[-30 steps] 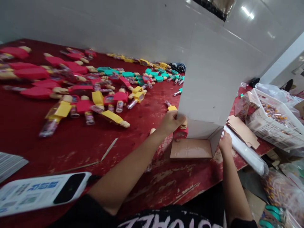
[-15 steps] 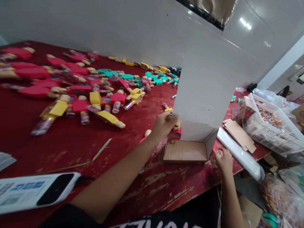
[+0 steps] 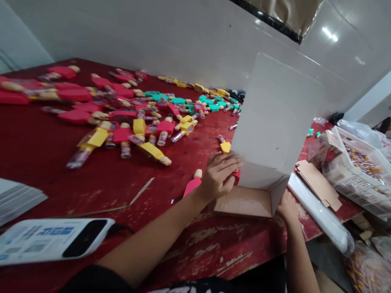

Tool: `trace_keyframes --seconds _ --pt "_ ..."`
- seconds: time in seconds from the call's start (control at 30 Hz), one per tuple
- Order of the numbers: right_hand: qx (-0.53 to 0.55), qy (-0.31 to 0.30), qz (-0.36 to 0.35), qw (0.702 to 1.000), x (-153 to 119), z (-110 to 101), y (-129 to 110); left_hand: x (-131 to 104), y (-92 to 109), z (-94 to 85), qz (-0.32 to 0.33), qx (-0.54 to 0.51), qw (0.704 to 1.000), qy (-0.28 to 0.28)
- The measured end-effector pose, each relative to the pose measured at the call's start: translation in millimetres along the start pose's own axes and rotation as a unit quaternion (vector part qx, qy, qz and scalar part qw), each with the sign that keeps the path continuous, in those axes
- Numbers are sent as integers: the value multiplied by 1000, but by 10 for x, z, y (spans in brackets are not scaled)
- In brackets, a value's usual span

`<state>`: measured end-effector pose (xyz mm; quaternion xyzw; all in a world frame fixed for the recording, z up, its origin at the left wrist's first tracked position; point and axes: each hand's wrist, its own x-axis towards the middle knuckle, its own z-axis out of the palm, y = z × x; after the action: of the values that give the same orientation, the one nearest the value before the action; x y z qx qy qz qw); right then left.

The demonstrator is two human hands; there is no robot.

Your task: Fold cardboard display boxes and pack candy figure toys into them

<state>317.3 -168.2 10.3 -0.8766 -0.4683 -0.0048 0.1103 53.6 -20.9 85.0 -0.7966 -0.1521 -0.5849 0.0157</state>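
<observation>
A small cardboard box, white-lined, stands on the red table with its tall white lid raised. My left hand is at the box's left side, its fingers bent round a red plastic toy that is mostly covered by them. At the box's lower right corner is my right hand; the box and blur hide its fingers. Just left of the box lie a red toy with a beige head and a yellow toy with a clear tube.
Many red, yellow and green toys spread across the table's left and back. A white device lies front left beside stacked card sheets. To the right are a plastic-wrapped roll, flat cardboard and a white crate.
My left hand has turned over the red toy, covering more of it. My right hand has moved in against the box's side. The view has shifted left.
</observation>
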Motion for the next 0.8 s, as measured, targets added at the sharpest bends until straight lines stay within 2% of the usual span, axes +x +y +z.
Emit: trace_keyframes --seconds 0.1,0.17,0.2,0.27,0.33,0.4,0.5,0.6,0.73,0.8 --pt "5 73 75 994 -127 -185 42 -39 46 67 -24 -22 999 21" --pt "92 187 75 975 -234 -365 36 -51 72 104 -21 -25 999 33" --pt "161 254 56 952 -293 -460 6 -57 86 116 -16 -25 999 36" --pt "298 371 -9 879 -415 -639 -115 -73 120 124 -12 -22 999 36" --pt "352 437 -85 823 -537 -776 -300 -103 165 117 -12 -21 999 38" --pt "339 468 -178 796 -657 -854 -499 -148 215 103 -11 -27 999 37" --pt "362 444 -281 770 -826 -872 -733 -227 260 69 -2 -46 999 28" --pt "457 376 -298 749 -929 -812 -873 -272 248 -4 -13 -56 998 26" --pt "496 218 -358 760 -889 -629 -1014 -248 256 -126 -41 -56 998 5" --pt "499 154 -360 773 -834 -516 -1072 -206 298 -132 -37 -80 996 -21"
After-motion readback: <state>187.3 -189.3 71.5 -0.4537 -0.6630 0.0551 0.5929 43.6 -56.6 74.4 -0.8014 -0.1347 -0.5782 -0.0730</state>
